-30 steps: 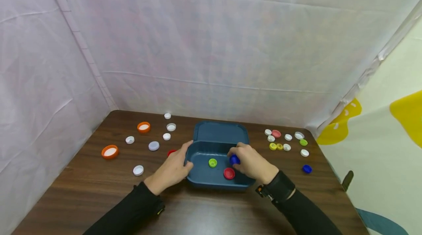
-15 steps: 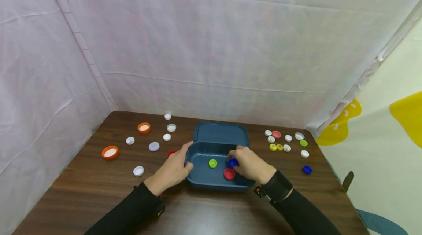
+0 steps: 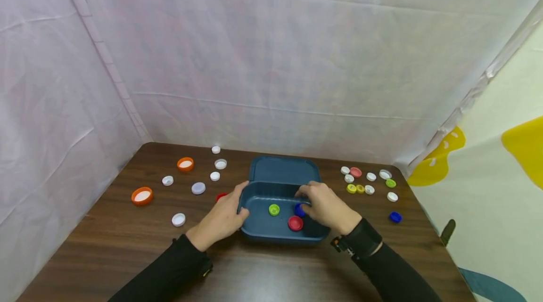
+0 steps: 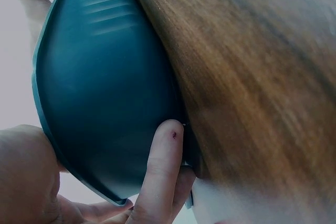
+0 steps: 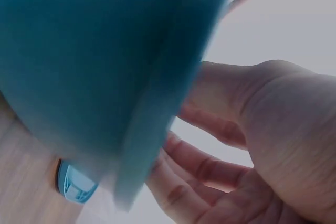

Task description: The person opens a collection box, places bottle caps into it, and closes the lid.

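Observation:
A dark blue plastic box (image 3: 275,239) stands in the middle of the table. My left hand (image 3: 222,217) grips its left end, thumb at the rim and fingers against the outer wall (image 4: 105,87). Inside lie a green bottle cap (image 3: 274,209), a red cap (image 3: 295,223) and a blue cap (image 3: 299,210), partly covered by my right hand (image 3: 328,205). That hand hovers over the box's right side, fingers loosely bent just above the blue cap. In the right wrist view, the box wall (image 5: 89,61) hides the right fingertips.
A flat blue lid (image 3: 285,171) lies behind the box. Several white caps and two orange rings (image 3: 142,196) are spread on the left. Several white, yellow, pink and green caps sit at the right, with a blue cap (image 3: 395,217) nearer. A red cap (image 3: 221,197) shows behind my left hand.
The right hand lowered the blue cap into the box beside the red one, let it go and drew slightly up and right. The left hand has stayed put.

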Available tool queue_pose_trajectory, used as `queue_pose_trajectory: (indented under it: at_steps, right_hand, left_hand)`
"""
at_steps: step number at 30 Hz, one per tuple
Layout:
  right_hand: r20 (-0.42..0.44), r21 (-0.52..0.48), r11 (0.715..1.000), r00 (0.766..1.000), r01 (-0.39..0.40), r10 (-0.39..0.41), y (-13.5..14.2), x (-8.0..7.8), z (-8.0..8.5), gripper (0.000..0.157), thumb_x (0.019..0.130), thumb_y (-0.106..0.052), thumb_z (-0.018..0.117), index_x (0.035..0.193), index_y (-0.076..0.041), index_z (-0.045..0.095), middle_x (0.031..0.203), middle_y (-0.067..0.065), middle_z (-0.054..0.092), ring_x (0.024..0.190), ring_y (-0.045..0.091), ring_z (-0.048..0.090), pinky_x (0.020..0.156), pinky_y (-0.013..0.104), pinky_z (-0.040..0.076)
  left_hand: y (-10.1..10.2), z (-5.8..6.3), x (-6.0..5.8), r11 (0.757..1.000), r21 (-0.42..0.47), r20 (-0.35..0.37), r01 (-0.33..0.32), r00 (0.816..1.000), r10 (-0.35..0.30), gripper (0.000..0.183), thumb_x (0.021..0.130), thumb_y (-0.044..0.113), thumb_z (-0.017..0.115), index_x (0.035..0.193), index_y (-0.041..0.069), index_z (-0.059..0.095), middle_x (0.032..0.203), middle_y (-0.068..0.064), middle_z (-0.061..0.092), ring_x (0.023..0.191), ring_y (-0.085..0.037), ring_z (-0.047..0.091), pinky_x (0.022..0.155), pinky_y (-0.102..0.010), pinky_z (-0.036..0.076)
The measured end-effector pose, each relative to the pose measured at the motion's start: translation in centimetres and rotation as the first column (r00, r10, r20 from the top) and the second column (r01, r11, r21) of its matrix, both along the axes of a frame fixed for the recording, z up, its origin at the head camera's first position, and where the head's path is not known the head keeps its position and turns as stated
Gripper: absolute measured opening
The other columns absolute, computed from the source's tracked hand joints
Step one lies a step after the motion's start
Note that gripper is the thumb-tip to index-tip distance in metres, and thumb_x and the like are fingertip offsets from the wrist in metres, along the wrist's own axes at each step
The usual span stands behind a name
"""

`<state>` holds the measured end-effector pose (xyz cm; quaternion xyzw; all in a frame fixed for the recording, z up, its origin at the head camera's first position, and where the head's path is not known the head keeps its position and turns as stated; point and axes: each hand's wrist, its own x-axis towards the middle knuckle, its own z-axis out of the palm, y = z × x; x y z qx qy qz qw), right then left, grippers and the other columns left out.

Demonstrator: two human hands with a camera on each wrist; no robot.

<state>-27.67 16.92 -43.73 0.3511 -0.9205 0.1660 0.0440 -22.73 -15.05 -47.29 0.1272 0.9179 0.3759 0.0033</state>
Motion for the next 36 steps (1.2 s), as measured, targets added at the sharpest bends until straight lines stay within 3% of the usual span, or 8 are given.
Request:
queue_pose_trajectory:
  at_steps: [5,11,17,26,36]
  right_hand:
    - [-0.007,-0.055,0.998,0.999,0.040,-0.040,0.5,-0.4,0.4,0.022,0.099,-0.002,0.089,0.121,0.001,0.085,0.111,0.016,0.081,0.098,0.026,0.081,0.085,0.039,0.072]
    - [-0.091,-0.108,0.992,0.993,0.067,-0.077,1.1,-1.2,0.8,0.018,0.099,-0.003,0.089,0.116,0.000,0.085,0.103,0.011,0.080,0.088,0.019,0.078,0.078,0.034,0.069]
    - [-0.102,-0.128,0.980,0.981,0.152,-0.165,2.1,-2.2,1.0,0.014,0.102,-0.006,0.087,0.115,-0.002,0.086,0.099,0.010,0.078,0.084,0.015,0.074,0.075,0.034,0.067]
    - [-0.078,-0.167,0.959,0.967,0.229,-0.244,4.8,-4.8,0.7,0.013,0.102,-0.004,0.083,0.115,0.000,0.085,0.106,0.019,0.081,0.091,0.028,0.082,0.081,0.048,0.071]
    - [-0.057,-0.129,0.929,0.933,0.346,-0.355,8.7,-7.5,-0.8,0.022,0.105,-0.001,0.078,0.126,0.003,0.082,0.117,0.027,0.081,0.107,0.043,0.080,0.092,0.059,0.068]
  left_hand:
    - [0.0,0.1,0.0,1.000,0.010,0.004,0.007,1.000,-0.007,0.082,0.104,0.007,0.070,0.179,0.006,0.037,0.117,-0.013,0.070,0.061,-0.011,0.060,0.071,-0.032,0.053]
    - [0.0,0.2,0.0,1.000,0.014,0.007,0.001,1.000,-0.001,0.082,0.105,0.007,0.070,0.180,0.006,0.037,0.119,-0.014,0.070,0.061,-0.012,0.059,0.070,-0.032,0.053]
    - [0.0,0.1,0.2,1.000,0.030,0.021,0.001,1.000,-0.002,0.081,0.106,0.007,0.070,0.180,0.007,0.036,0.113,-0.011,0.068,0.057,-0.012,0.059,0.066,-0.030,0.052]
    - [0.0,0.1,0.1,0.999,0.040,0.028,-0.003,1.000,0.001,0.081,0.106,0.007,0.069,0.180,0.008,0.036,0.115,-0.013,0.069,0.060,-0.011,0.063,0.065,-0.030,0.053]
    - [0.0,0.0,0.2,0.999,0.033,0.029,-0.006,1.000,0.005,0.081,0.106,0.007,0.070,0.180,0.009,0.036,0.119,-0.014,0.070,0.061,-0.011,0.063,0.067,-0.030,0.053]
